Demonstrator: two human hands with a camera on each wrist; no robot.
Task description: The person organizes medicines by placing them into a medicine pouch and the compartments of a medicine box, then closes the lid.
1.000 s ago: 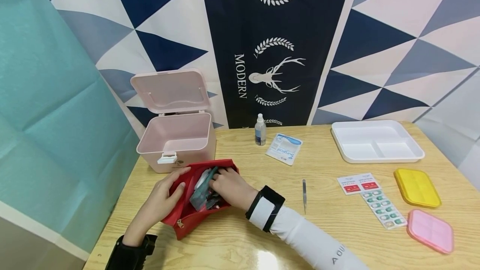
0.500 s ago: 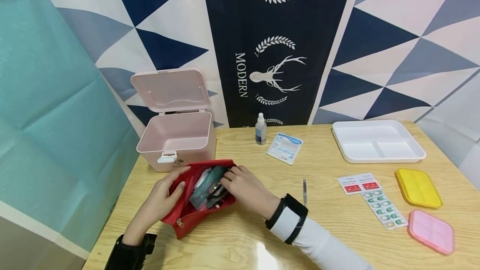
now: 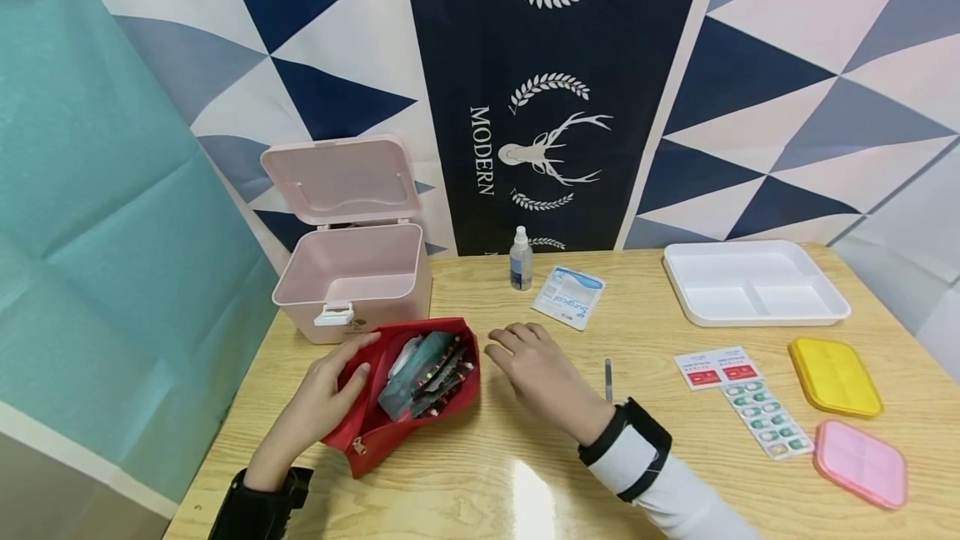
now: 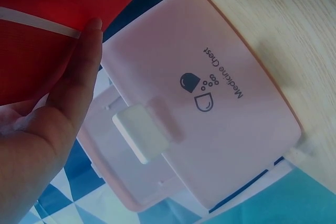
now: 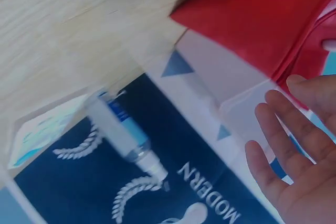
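Note:
My left hand (image 3: 327, 390) holds the left side of a red zip pouch (image 3: 382, 450), with the thumb on top of its opened edge. Inside the pouch lie a blue-green packet (image 3: 423, 367) and several dark packs with reddish bits (image 3: 450, 373); their kind is hard to tell. Just right of the pouch, over the table, my right hand (image 3: 551, 377) has relaxed fingers and nothing in them. In the right wrist view that hand (image 5: 302, 150) is seen from the palm side, apart from the pouch (image 5: 252, 19).
Behind the pouch stands a pink medicine chest (image 3: 390, 298), lid raised. A small bottle (image 3: 521, 261), a Surgical packet (image 3: 570, 297), tweezers (image 3: 608, 377), a white divided tray (image 3: 720, 298), a capsule blister pack (image 3: 767, 419), red-and-white sachets (image 3: 717, 367), and yellow (image 3: 835, 376) and pink (image 3: 860, 462) cases lie rightward.
My right hand has come out of the pouch and moved right, without anything in it. The packs inside show more fully. My left hand stays where it was on the pouch.

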